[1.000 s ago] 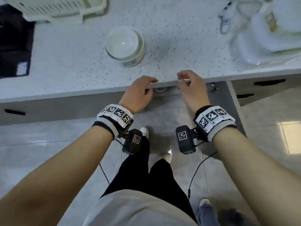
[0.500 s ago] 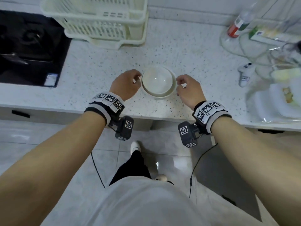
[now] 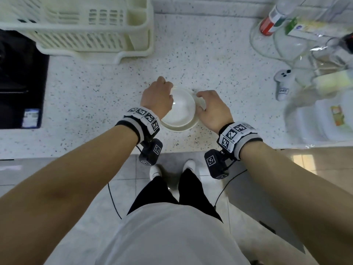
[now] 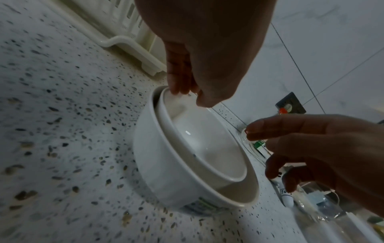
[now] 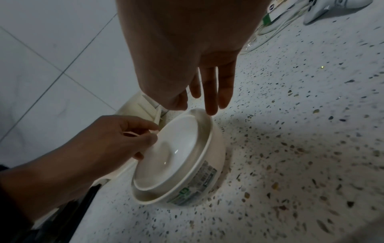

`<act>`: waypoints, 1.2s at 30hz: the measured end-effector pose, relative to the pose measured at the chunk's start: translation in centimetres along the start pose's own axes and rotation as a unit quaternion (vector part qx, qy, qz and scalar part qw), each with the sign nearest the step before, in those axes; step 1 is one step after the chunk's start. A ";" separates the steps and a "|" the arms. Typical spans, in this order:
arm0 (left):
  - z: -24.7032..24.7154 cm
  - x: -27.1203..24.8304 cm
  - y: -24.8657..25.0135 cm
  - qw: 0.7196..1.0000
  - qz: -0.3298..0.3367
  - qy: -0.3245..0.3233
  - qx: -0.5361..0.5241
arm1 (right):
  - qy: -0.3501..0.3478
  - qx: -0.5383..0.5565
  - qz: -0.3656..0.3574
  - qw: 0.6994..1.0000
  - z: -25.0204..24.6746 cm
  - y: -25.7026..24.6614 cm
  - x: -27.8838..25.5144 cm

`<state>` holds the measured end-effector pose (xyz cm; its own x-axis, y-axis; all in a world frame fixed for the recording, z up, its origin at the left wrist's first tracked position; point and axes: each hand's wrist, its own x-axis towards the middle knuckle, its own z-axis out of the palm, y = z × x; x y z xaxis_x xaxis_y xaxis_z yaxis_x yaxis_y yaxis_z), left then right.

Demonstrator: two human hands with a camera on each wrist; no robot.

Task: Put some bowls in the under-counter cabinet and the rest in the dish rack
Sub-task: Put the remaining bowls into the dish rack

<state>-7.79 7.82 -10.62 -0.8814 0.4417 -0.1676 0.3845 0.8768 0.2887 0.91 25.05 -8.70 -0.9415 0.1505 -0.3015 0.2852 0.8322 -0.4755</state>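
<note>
Since half a second ago both hands have closed in on the nested bowls (image 3: 179, 109), which sit on the surface (image 3: 95, 96) just in front of the rack (image 3: 80, 29). The left hand (image 3: 157, 97) pinches the inner bowl's (image 4: 199, 144) far-left rim, while the right hand (image 3: 213, 109) hovers spread, fingertips (image 5: 210, 110) at the outer bowl's (image 5: 209, 164) rim. To separate them cleanly, I'd steady the outer bowl with the right and lift the inner straight up.

Left hand (image 3: 157, 96) now on inner bowl (image 3: 180, 109)

Bright head view, dim wrist views, edge distortion
</note>
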 end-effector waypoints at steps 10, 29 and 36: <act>-0.8 0.5 0.9 0.990 -0.014 -0.045 0.131 | -0.096 -0.008 -0.072 0.993 1.3 1.6 3.1; -6.4 -2.1 -0.7 0.974 -0.201 -0.063 -0.086 | -0.060 0.236 -0.117 0.963 -2.6 -0.1 4.0; -11.1 -4.4 -2.4 0.884 -0.294 -0.021 -0.363 | -0.173 0.389 -0.070 0.902 -5.6 -7.7 4.1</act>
<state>-7.89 1.68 -0.11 -0.8536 -0.0292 -0.5201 -0.4273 0.6103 0.6671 -6.18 22.20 -1.67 -0.9041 -0.2147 -0.3694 0.3340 0.1841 -0.9244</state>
